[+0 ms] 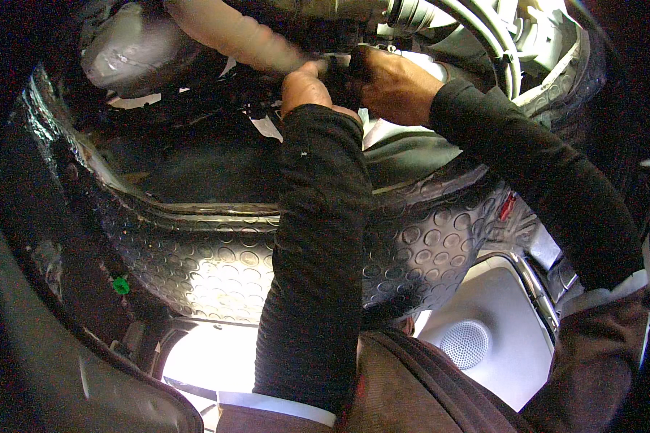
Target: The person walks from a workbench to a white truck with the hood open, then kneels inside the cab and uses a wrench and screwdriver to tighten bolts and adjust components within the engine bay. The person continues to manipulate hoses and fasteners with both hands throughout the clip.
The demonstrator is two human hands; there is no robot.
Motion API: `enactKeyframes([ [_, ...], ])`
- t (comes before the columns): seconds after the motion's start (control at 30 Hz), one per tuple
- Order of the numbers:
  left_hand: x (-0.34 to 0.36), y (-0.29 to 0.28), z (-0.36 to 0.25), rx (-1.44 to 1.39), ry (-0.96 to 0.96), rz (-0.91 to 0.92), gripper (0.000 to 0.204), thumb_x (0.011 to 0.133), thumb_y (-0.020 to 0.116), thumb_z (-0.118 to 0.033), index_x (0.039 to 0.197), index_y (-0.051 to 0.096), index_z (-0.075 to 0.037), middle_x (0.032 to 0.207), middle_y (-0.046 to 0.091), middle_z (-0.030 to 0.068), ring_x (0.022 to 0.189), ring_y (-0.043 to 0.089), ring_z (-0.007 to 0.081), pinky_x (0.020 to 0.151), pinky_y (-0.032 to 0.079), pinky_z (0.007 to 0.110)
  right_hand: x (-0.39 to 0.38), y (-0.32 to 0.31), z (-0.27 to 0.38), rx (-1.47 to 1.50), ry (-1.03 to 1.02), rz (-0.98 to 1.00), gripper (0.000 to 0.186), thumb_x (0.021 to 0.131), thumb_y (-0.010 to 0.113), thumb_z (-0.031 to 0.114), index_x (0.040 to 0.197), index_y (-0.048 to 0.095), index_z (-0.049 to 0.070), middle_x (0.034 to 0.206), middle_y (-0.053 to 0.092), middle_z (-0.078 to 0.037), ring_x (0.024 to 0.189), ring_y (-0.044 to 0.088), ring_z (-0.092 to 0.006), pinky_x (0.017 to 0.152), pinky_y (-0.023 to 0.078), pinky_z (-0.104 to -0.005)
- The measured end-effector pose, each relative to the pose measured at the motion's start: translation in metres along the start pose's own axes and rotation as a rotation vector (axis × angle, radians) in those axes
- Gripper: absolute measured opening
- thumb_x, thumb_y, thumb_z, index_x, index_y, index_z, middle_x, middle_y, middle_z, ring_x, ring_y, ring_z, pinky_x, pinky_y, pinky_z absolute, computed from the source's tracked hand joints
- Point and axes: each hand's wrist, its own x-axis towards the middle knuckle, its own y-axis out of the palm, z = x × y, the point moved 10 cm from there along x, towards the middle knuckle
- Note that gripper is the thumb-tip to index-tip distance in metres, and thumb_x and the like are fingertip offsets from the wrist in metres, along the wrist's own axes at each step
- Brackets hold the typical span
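Both my hands meet at the top middle, deep among the machine parts of an opening. My left hand (307, 90) has its thumb up and its fingers curled, beside the end of a pale ribbed hose (238, 36). Close on its right, my right hand (401, 85) is bent inward with its fingers folded around something dark. What either hand grips is hidden by the fingers and the shadow. Dark sleeves cover both forearms.
A rounded metal housing (133, 54) sits at the upper left. Curved hoses (492, 36) run along the upper right. Below the opening lies a rubber mat with raised discs (430, 245). A grey panel with a round speaker grille (466, 345) is at the lower right.
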Motion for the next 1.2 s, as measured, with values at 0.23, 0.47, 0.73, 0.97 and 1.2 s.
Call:
enactKeyframes([
  [0.23, 0.021, 0.005, -0.003, 0.107, -0.002, 0.088, 0.038, 0.085, 0.056, -0.002, 0.123, 0.062, -0.001, 0.121, 0.065, 0.0143, 0.107, 0.063, 0.0234, 0.096, 0.049, 0.038, 0.004, 0.006, 0.004, -0.118, -0.112, -0.140, 0.024, 0.085, 0.054, 0.013, 0.106, 0.061, 0.002, 0.097, 0.059, -0.013, 0.095, 0.057, -0.0262, 0.081, 0.050, -0.0333],
  [0.47, 0.017, -0.005, -0.006, 0.231, 0.028, -0.058, 0.039, 0.096, 0.046, -0.021, 0.123, 0.059, 0.003, 0.131, 0.057, 0.0205, 0.106, 0.064, 0.0326, 0.093, 0.050, 0.043, 0.001, -0.004, 0.013, -0.065, -0.010, -0.193, 0.027, 0.088, 0.055, 0.012, 0.111, 0.053, -0.002, 0.086, 0.060, -0.019, 0.090, 0.062, -0.0335, 0.078, 0.051, -0.0399],
  [0.73, 0.001, -0.009, -0.002, 0.089, -0.051, -0.199, 0.037, 0.088, 0.059, -0.017, 0.113, 0.061, 0.010, 0.128, 0.058, 0.0226, 0.110, 0.060, 0.0318, 0.096, 0.048, 0.045, -0.004, -0.024, -0.015, 0.435, 0.263, -0.488, 0.044, 0.089, 0.059, 0.018, 0.124, 0.043, -0.003, 0.090, 0.066, -0.030, 0.087, 0.066, -0.0434, 0.074, 0.052, -0.0480],
  [0.97, -0.005, -0.017, -0.022, 0.415, 0.028, -0.215, 0.031, 0.086, 0.052, -0.016, 0.106, 0.065, 0.004, 0.105, 0.068, 0.0210, 0.101, 0.066, 0.0293, 0.087, 0.052, 0.041, 0.020, -0.012, -0.023, 0.223, 0.129, -0.178, 0.039, 0.086, 0.061, 0.022, 0.120, 0.057, 0.004, 0.102, 0.065, -0.027, 0.092, 0.067, -0.0367, 0.080, 0.054, -0.0435],
  [1.2, -0.009, -0.018, -0.031, 1.383, 0.067, -0.218, 0.041, 0.067, 0.073, -0.014, 0.102, 0.063, 0.004, 0.106, 0.068, 0.0194, 0.100, 0.067, 0.0286, 0.089, 0.053, 0.037, 0.027, -0.023, 0.000, -0.201, -0.313, -0.216, 0.016, 0.084, 0.056, 0.016, 0.078, 0.066, 0.005, 0.080, 0.068, -0.018, 0.077, 0.068, -0.0369, 0.068, 0.057, -0.0463],
])
